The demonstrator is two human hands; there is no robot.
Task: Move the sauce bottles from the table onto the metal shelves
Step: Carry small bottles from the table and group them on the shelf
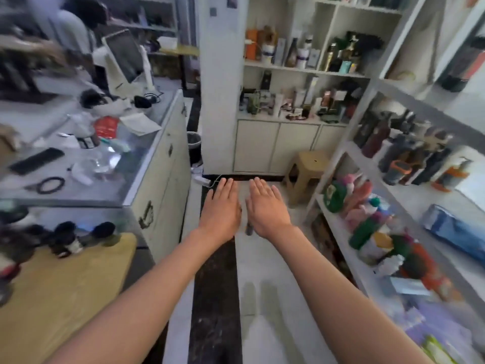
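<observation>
Dark-capped sauce bottles (70, 239) clustered at nine o'clock, on the far edge of the yellowish wooden table (65, 298). Grouped tight there, probably staged for carrying; blurred, so count and labels unreadable. None lifted.

Above and behind, toward ten o'clock, a glass-topped white counter (147, 177) strewn with a black remote (36, 161), a black cable ring (49, 185), papers and clear wrapping. Likely everyday shop clutter, no part of the job.

At the centre, left hand (220, 208) stretched forward over the dark floor strip (215, 285), palm down, fingers straight and together, holding nothing. Just beside it, toward one o'clock, right hand (265, 208) the same: flat, fingers extended, empty. Both held level side by side, well apart from any bottle; seemingly a ready or starting pose rather than a reach, since neither points at the table.

Beyond the fingertips at twelve o'clock, a tan plastic stool (308, 169) against white cabinets.

From two to four o'clock, pale metal shelves (338, 222) in tiers, already crowded with dark bottles above and pink, green and orange containers below. Free room looks scarce on the lower tier, so placing likely calls for a gap on an upper one. Task apparently at its outset: bottles to the left, shelves to the right, aisle between.
</observation>
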